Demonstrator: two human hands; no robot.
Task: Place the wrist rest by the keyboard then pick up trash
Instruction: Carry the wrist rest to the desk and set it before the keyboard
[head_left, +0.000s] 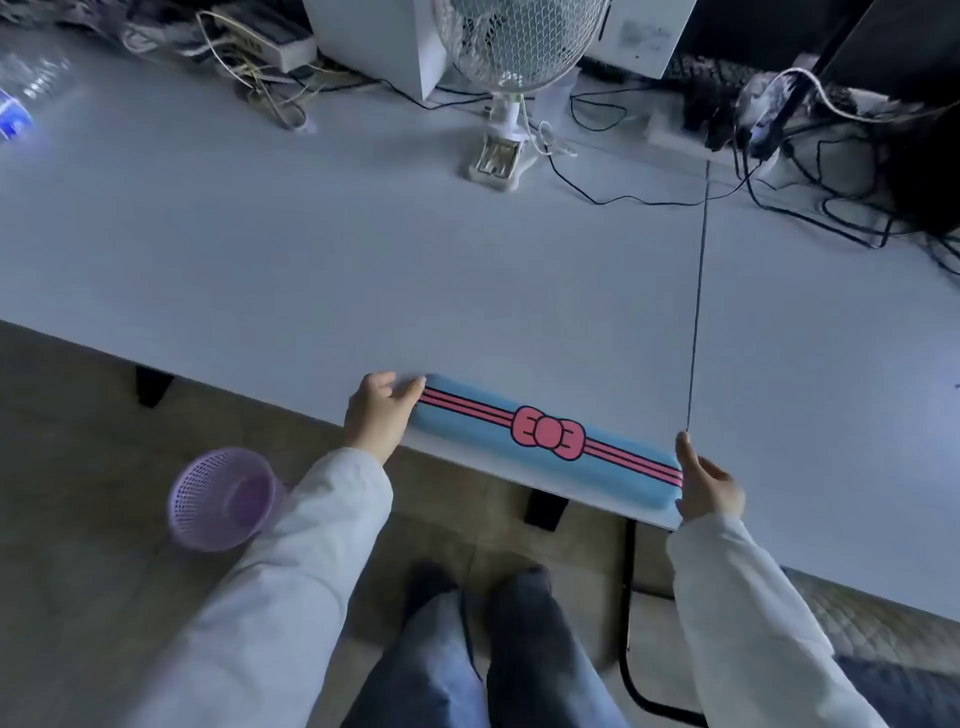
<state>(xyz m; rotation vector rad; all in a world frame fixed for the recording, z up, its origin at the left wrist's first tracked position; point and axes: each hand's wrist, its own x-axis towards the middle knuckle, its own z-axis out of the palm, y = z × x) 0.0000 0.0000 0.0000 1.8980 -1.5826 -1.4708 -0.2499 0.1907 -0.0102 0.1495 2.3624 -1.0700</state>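
A long blue wrist rest with pink stripes and a pink bow lies along the front edge of the white table. My left hand grips its left end, fingers curled over the top. My right hand holds its right end, thumb along the far side. No keyboard is in view. A clear plastic bottle with a blue label lies at the table's far left.
A white clip-on fan stands at the back centre, with a white box behind it. Tangled cables and a power strip fill the back right. A purple mesh basket sits on the floor at my left.
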